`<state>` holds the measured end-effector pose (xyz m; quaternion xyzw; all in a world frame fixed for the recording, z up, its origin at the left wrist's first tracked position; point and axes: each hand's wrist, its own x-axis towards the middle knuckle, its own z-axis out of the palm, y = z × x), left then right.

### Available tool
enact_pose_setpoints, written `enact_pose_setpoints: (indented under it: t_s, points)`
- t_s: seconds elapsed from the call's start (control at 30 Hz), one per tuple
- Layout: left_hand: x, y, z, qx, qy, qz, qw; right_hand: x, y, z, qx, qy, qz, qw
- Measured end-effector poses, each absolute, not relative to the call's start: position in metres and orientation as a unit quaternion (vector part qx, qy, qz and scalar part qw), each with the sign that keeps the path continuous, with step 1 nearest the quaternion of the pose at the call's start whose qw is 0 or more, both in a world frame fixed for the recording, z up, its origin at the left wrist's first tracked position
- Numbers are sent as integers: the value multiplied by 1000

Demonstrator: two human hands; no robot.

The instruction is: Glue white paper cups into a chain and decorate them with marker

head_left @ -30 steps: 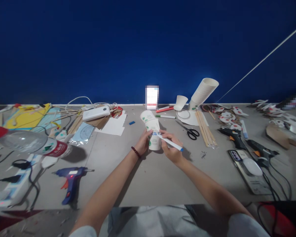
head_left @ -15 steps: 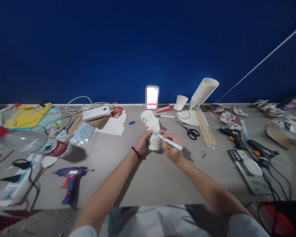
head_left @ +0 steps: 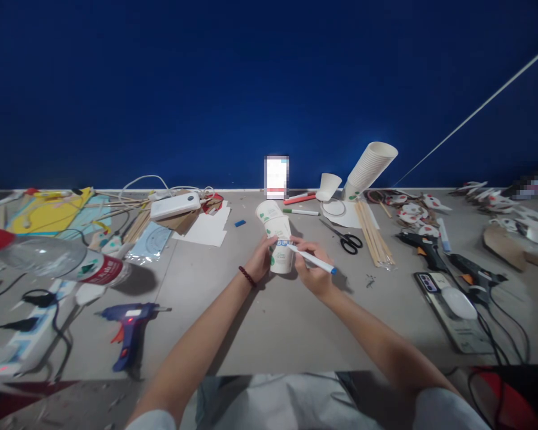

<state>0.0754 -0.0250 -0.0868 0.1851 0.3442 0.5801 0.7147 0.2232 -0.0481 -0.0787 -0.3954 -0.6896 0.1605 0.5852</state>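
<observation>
In front of me on the table are white paper cups (head_left: 280,261) with green print, joined in a row that bends to the left at its far end. My left hand (head_left: 260,258) grips the near cup from its left side, thumb toward the top. Between the fingers of my right hand (head_left: 314,269) is a white marker with a blue end (head_left: 316,260). Its tip touches the near cup, where blue curved marks (head_left: 283,243) show along the upper part. A small blue marker cap (head_left: 240,223) lies to the left of the cups.
Scissors (head_left: 347,240), wooden sticks (head_left: 371,236) and a leaning stack of paper cups (head_left: 373,167) are at the right. Hot glue guns lie on both sides, one blue (head_left: 132,325) at the left. A plastic bottle (head_left: 63,260) lies near a power strip (head_left: 36,331). A phone (head_left: 452,316) rests at the right.
The marker has shifted very slightly to the right along the near cup, and the blue marks there look a little longer. My left hand keeps its place.
</observation>
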Motion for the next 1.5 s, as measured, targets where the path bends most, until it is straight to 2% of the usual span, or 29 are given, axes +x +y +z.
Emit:
enact_pose_setpoints:
  t_s: [1.5]
  points:
    - [76,-26,-85,206,343,585,705,224,-47,-75,-399,-688,164,583]
